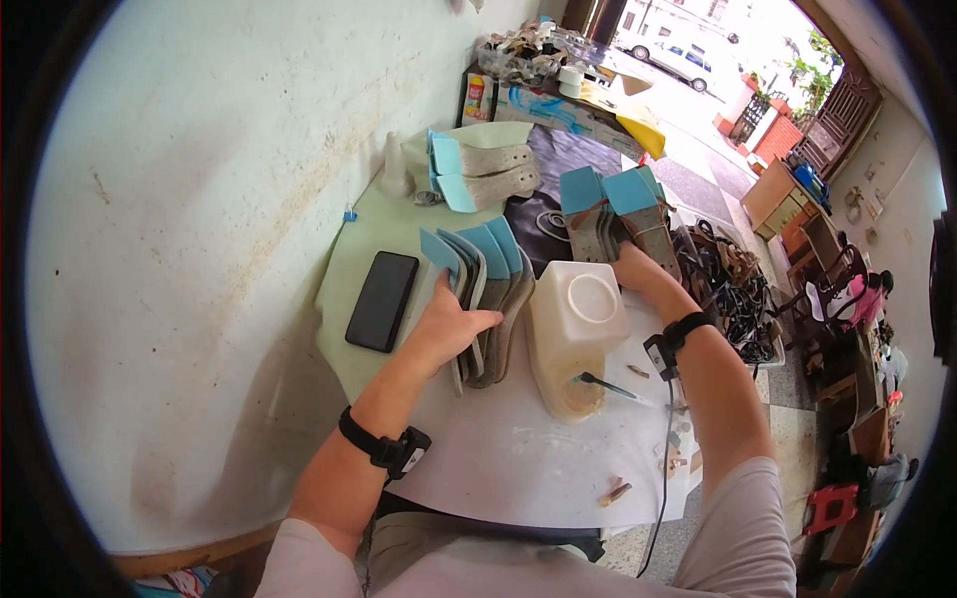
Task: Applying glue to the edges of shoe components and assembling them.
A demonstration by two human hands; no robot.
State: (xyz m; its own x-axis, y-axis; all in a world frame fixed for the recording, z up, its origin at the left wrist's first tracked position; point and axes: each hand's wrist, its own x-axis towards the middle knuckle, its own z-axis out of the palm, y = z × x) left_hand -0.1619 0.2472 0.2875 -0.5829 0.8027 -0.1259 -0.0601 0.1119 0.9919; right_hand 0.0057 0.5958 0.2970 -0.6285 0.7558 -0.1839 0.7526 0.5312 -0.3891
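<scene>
On the table [478, 448], I count three groups of blue-and-grey pieces [488, 259], one black phone [383, 301] by the left edge, and one plastic jug [573, 324] nearer the right edge. Two hands: one left hand [449, 324], one right hand [643, 271].

Left hand [446, 327] holding blue-ended pieces [490, 249], right hand [640, 271] at another stack [632, 194]
</scene>
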